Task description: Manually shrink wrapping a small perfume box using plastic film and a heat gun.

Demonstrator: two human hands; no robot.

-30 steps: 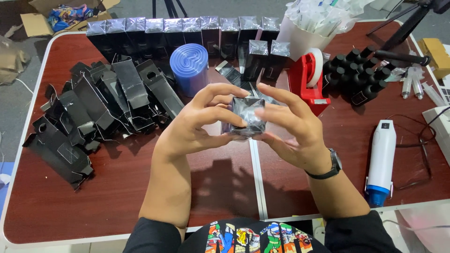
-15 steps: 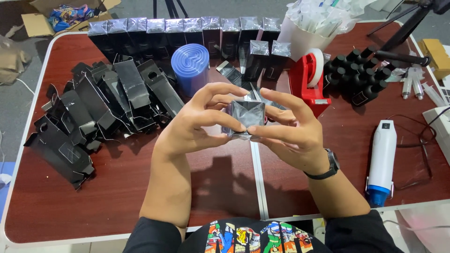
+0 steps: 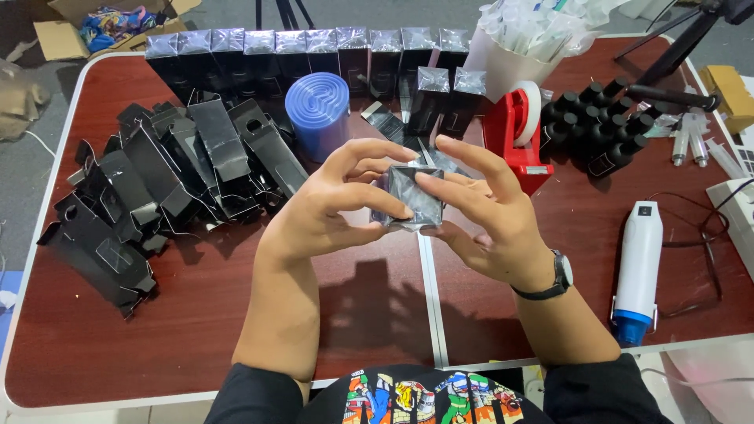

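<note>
1. The left hand (image 3: 330,208) grips a small black box wrapped in clear film (image 3: 410,196), its thumb and forefinger closed on the box's left side and the other fingers arched above it.
2. The right hand (image 3: 491,216) closes on the same box from the right, forefinger pressed across its top face and thumb under its lower edge.
3. The box is held in the air between both hands, above the middle seam of the dark red surface (image 3: 196,314).
4. Behind the hands stands a blue roll of film (image 3: 317,114), with a row of upright wrapped black boxes (image 3: 298,51) along the far edge.
5. A heap of flat, unfolded black cartons (image 3: 157,188) lies to the left.
6. To the right are a red tape dispenser (image 3: 514,133), a cluster of small black bottles (image 3: 601,126) and a white heat gun with a blue tip (image 3: 638,271).
</note>
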